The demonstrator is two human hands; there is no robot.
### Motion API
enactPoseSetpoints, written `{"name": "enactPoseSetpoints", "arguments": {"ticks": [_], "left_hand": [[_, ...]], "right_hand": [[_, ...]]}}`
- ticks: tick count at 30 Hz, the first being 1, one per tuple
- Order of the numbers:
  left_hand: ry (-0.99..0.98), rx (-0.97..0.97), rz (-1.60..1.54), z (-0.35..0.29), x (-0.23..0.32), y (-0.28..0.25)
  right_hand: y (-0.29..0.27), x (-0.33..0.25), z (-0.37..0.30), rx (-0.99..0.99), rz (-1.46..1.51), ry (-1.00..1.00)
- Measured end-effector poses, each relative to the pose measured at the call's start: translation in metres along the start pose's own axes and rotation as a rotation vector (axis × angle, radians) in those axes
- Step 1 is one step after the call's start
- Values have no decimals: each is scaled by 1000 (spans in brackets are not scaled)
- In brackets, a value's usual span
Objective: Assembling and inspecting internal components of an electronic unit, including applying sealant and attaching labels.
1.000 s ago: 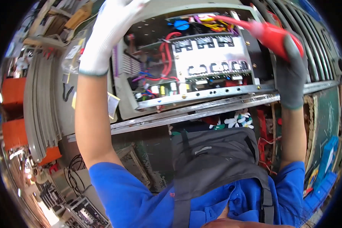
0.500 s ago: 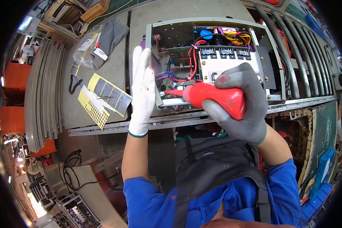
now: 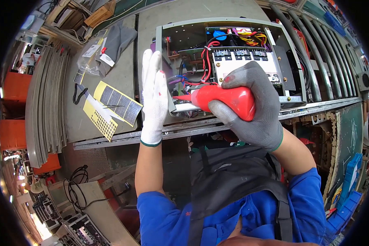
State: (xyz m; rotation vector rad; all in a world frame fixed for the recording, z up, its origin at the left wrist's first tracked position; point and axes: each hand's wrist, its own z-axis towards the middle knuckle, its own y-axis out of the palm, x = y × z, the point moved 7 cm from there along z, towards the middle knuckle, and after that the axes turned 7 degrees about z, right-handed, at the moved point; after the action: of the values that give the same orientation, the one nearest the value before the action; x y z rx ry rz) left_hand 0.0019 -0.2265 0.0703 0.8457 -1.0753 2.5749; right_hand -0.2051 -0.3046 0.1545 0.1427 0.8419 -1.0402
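A red squeeze bottle [image 3: 229, 100] with a thin pointed nozzle is gripped by my right hand [image 3: 260, 106], in a grey coated glove with a red smudge. The nozzle points left, over the near left corner of an open metal equipment case [image 3: 229, 21]. My left hand [image 3: 154, 94], in a white glove with red spots, stands flat along the case's left side, fingers stretched out. Inside the case lie red and black wires [image 3: 207, 63], a white plate [image 3: 250, 65] with black components, and a blue round part [image 3: 219, 35]. The nozzle's exact contact point is too small to tell.
Left on the bench lie yellow label sheets [image 3: 106, 110] and a grey cloth with a plastic bag [image 3: 119, 43]. Metal rollers [image 3: 311, 57] run along the right. Stacked grey panels [image 3: 49, 98] stand at the far left. A black cable [image 3: 76, 184] hangs below.
My right hand has shifted slightly left with the bottle, bringing the nozzle closer to my left hand. The left hand stays almost still. The case appears slightly further left in view.
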Motion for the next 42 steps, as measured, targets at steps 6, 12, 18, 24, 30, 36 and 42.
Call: {"name": "enactPoseSetpoints", "arguments": {"ticks": [6,12,18,24,30,36,42], "left_hand": [[-3,-2,-17,0,-1,0],[-55,-17,-166,0,1,2],[-72,-39,-110,2,1,4],[-95,-5,-280,-2,2,4],[-47,-20,-151,2,6,2],[-52,-25,-149,0,-6,7],[-72,-36,-128,0,-8,10]], "right_hand": [[3,1,-5,-102,-20,-8],[-3,2,-3,6,17,-18],[-15,12,-5,12,56,59],[-64,40,-5,202,70,328],[-62,40,0,87,70,376],[-52,41,5,29,121,339],[-46,27,18,-46,-32,131]]}}
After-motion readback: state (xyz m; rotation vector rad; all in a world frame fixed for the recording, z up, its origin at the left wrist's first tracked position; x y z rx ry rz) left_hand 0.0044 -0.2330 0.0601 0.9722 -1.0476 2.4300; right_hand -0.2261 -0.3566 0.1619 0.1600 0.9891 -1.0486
